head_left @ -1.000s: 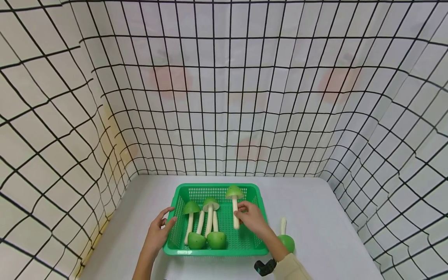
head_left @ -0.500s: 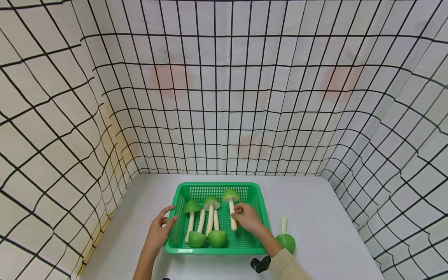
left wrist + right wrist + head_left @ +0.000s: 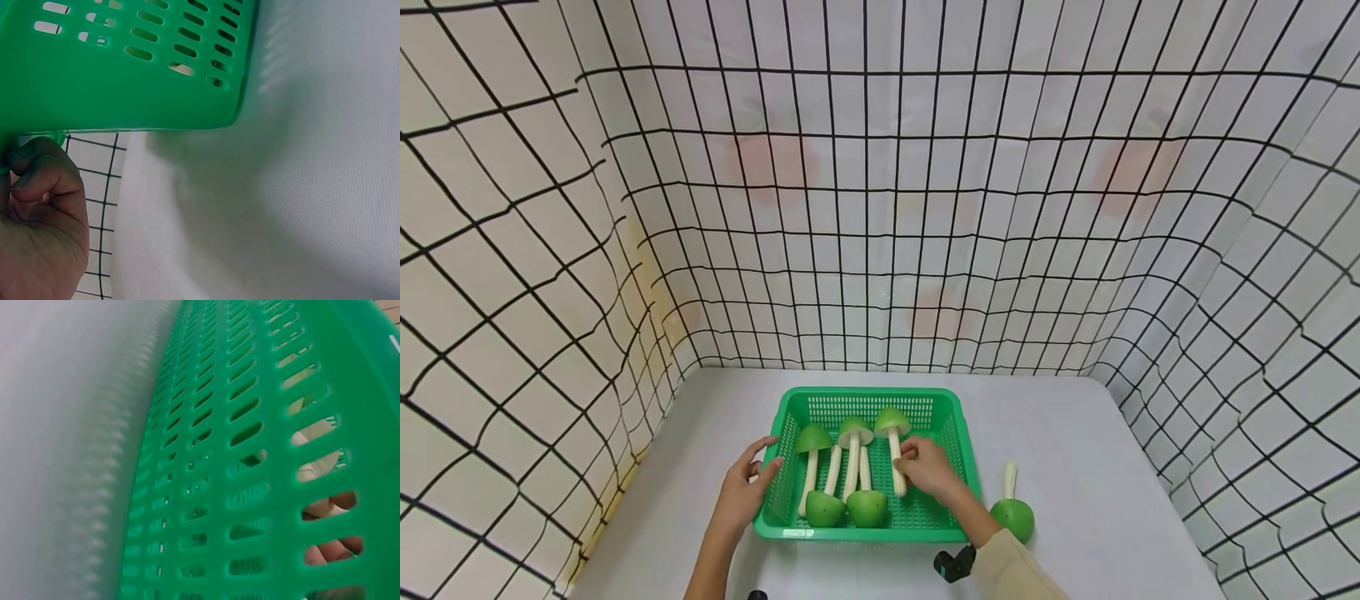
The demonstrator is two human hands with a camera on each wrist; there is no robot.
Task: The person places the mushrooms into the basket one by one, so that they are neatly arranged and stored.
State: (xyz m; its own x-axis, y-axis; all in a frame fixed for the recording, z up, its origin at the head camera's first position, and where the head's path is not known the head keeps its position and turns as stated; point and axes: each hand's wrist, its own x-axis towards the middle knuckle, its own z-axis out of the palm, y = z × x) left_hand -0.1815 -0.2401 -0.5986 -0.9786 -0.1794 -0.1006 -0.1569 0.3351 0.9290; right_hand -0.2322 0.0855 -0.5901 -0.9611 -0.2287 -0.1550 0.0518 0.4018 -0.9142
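Observation:
My right hand [image 3: 928, 467] pinches the pale stem of a green-capped mushroom [image 3: 892, 422] inside the green basket [image 3: 865, 533]. Its cap points to the basket's far side. At the left end, my left hand [image 3: 741, 492] holds the basket's rim; the left wrist view shows curled fingers [image 3: 47, 178] at that edge. Left of the held mushroom lie several like it, some with caps at the far side, such as a middle one [image 3: 855, 431], and two with caps near me, one of them a mushroom [image 3: 867, 509]. Through slots, the right wrist view shows bits of my right hand [image 3: 334, 550].
Another green-capped mushroom [image 3: 1012, 518] lies on the white table [image 3: 1090, 500] right of the basket, stem pointing away. A black device [image 3: 955, 564] is by my right wrist. White walls with a black grid [image 3: 895, 250] enclose the table at the back and sides.
My right hand has moved the mushroom slightly left and lowered it beside the others, still holding its stem. My left hand stays at the basket's rim.

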